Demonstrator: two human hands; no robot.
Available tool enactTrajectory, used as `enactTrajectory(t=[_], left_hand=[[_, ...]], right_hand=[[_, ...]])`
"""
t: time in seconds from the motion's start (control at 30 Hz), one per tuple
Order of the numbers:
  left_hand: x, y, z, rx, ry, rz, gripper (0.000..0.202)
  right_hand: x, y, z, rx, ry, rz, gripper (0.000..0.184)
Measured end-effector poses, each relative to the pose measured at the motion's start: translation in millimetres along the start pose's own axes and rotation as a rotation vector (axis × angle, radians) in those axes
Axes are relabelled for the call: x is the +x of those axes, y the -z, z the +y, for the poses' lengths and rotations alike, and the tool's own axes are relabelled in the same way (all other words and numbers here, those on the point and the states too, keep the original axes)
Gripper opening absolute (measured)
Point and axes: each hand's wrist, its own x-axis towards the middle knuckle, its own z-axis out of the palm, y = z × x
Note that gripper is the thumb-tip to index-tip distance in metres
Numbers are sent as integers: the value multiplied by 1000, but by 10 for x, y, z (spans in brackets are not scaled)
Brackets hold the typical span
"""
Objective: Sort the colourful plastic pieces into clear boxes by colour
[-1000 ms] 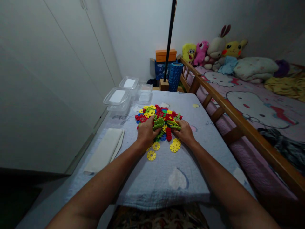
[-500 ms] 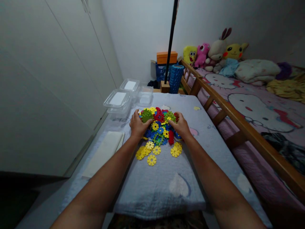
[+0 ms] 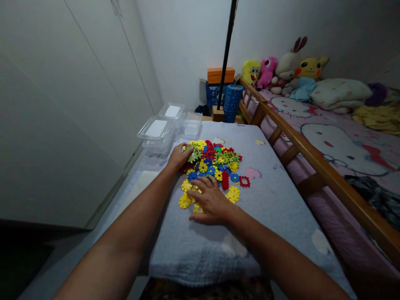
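A heap of plastic interlocking pieces lies mid-table: yellow and blue notched discs, with red and green notched squares. At its left edge, my left hand (image 3: 180, 157) is closed around green notched squares (image 3: 196, 155), thumb on the near side; its other fingers are partly hidden. My right hand (image 3: 210, 202), palm down with fingers spread, is over yellow notched discs (image 3: 184, 201) at the near side and partly covers them. Just right of it are more yellow discs (image 3: 233, 194), a row of red pieces (image 3: 225, 181) and a red square frame (image 3: 244, 181).
Clear plastic boxes (image 3: 155, 129) with lids stand at the table's back left. A pale flat item (image 3: 140, 185) lies behind my left forearm. The bed's wooden rail (image 3: 300, 158) runs along the right. Behind the table are a black pole (image 3: 226, 54) and a blue roller (image 3: 233, 103).
My right hand has left the heap's right side and moved left and nearer, over the yellow discs. Green squares there are now uncovered. My left hand has stayed at the heap's left edge.
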Motion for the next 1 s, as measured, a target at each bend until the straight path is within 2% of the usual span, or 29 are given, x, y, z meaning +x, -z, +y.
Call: enactTrajectory(t=[0.1,0.3,0.4,0.57,0.67,0.77,0.87,0.93,1.0], left_hand=[[50,-2,-70,-48,11,-91,63],[-48,-19,-92,-141,33,-152,68],[-150,-16,-32,-120,-14,-190,66],[-375,-10,151,-103,-111,-391,54],[-462,1,289,-92,-180,-453,50],[-399,7,388,9,-228,-380,49],[-161,-24,421,144,-223,-164,50],[51,-73,419,212,-226,-92,42],[252,-142,414,286,-208,-81,37]], right_hand=[[1,-100,-7,-15,-12,-30,66],[40,-48,262,-139,-149,118,28],[23,11,431,-163,-172,189,22],[-36,128,623,-93,-117,216,21],[-65,258,697,19,-101,270,17],[-80,419,827,127,-152,390,12],[-86,519,1079,126,-301,555,12],[-95,504,1295,81,-437,650,15],[-115,422,1500,-2,-581,721,20]])
